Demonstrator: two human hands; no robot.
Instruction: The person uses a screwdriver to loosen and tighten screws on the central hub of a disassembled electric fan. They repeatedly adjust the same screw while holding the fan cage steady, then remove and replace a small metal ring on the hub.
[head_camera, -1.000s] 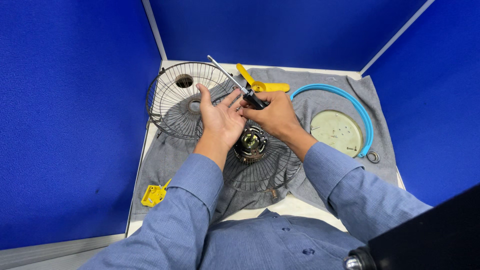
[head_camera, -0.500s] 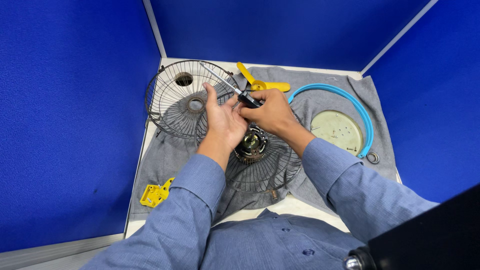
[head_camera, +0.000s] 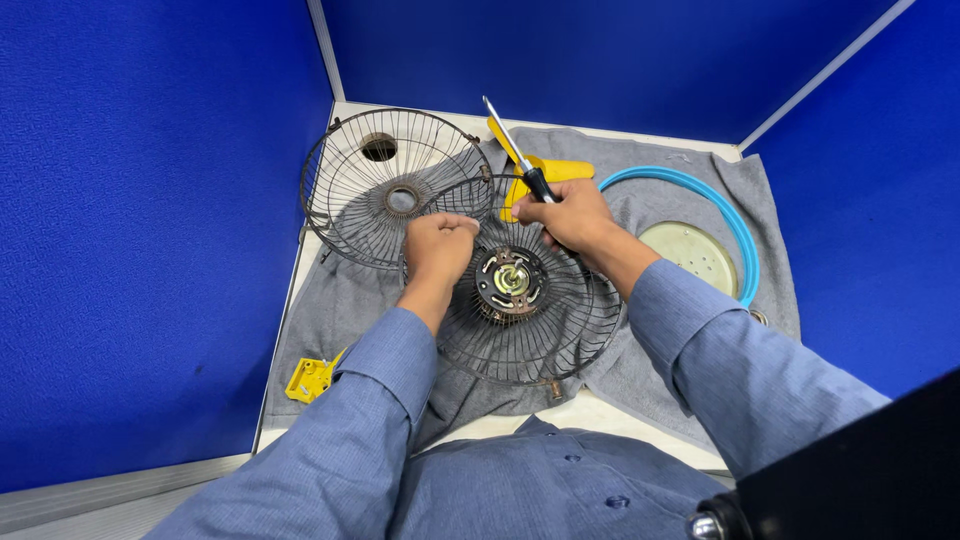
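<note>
A round wire fan guard (head_camera: 540, 330) with a metal motor hub (head_camera: 508, 281) in its middle lies in front of me on a grey cloth (head_camera: 660, 190). My left hand (head_camera: 438, 246) is closed on the guard's wires at its upper left rim. My right hand (head_camera: 565, 215) grips a screwdriver (head_camera: 518, 150) with a black handle, its metal shaft pointing up and away from me. A second wire guard (head_camera: 385, 185) rests tilted at the back left, partly overlapped by the first.
Yellow fan blades (head_camera: 560, 170) lie behind my right hand. A blue ring (head_camera: 720, 215) surrounds a pale round disc (head_camera: 695, 255) at the right. A small yellow plastic part (head_camera: 308, 378) sits at the left edge. Blue partition walls enclose the white table on three sides.
My hands have drawn apart and off the hub, which now shows. My left hand moved to the guard's rim. My right hand lifted the screwdriver up and back.
</note>
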